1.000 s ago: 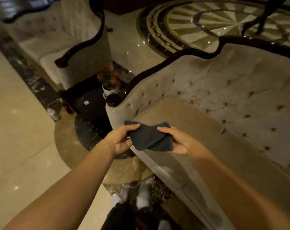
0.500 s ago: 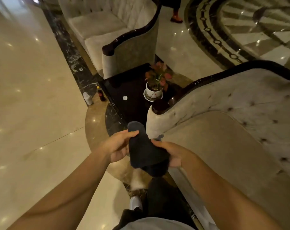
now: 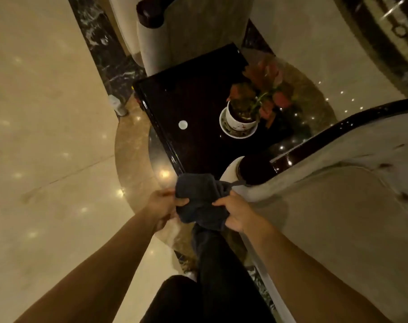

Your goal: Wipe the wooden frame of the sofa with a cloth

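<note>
Underfoot, polished marble floor [image 3: 46, 136] fills the left. Sofa [image 3: 338, 217] at right: pale tufted upholstery, dark glossy wooden frame [image 3: 326, 134] running along its top edge and ending in a rounded arm end [image 3: 254, 169] near centre. Second sofa [image 3: 186, 31] at far centre. Between them, dark worktop [image 3: 186, 101] carrying a potted plant [image 3: 249, 110] in a white pot. Cloth [image 3: 200, 201], dark and bunched, held near centre, just short of the arm end, whether touching cannot be told. Left hand [image 3: 162, 206] and right hand [image 3: 235, 213] each pinch a side of it, fingers closed on the fabric.
</note>
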Action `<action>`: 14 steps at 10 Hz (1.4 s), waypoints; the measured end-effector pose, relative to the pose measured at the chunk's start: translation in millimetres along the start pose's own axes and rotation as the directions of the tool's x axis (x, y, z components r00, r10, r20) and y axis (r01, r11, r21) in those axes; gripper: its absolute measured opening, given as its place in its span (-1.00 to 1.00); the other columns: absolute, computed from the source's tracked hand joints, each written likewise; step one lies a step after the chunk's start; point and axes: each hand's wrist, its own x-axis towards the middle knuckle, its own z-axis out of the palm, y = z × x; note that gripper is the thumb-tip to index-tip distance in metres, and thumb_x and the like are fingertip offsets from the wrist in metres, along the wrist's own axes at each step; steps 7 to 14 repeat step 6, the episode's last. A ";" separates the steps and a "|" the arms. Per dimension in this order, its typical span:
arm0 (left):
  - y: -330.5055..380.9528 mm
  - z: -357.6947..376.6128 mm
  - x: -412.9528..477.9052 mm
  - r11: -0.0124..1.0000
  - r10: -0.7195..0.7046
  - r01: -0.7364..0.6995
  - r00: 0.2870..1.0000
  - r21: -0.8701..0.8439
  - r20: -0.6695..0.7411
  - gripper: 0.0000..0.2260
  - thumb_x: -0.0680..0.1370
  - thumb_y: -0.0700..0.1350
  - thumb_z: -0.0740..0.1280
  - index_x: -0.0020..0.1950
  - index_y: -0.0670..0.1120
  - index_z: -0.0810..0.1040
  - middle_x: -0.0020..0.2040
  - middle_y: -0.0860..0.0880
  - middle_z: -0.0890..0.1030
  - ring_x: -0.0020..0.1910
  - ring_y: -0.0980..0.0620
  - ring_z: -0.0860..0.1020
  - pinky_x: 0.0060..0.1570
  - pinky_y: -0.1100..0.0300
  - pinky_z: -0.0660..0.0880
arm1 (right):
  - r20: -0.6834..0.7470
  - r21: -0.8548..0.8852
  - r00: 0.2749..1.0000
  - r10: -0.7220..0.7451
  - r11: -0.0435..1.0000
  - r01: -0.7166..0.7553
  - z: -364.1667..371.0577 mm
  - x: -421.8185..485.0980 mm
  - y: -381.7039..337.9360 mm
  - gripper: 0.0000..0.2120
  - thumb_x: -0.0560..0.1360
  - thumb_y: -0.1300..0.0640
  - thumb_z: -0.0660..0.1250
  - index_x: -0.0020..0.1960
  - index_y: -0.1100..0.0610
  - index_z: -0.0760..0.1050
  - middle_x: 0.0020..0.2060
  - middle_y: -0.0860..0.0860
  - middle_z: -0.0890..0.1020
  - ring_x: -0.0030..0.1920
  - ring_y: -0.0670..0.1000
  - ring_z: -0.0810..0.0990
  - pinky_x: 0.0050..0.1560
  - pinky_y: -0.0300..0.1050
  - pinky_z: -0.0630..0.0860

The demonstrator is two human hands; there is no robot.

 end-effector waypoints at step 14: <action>15.3 5.7 263.4 0.966 0.127 -0.107 0.989 0.235 -0.072 -0.43 0.54 -0.12 0.38 0.52 0.03 0.27 0.42 -0.11 0.45 0.25 -0.06 0.49 0.17 0.06 0.50 | -0.272 -0.798 0.799 -0.536 0.590 0.124 19.3 220.2 -29.9 -0.34 0.57 0.22 0.30 0.58 0.18 0.09 0.54 0.19 0.24 0.52 0.17 0.24 0.45 -0.01 0.24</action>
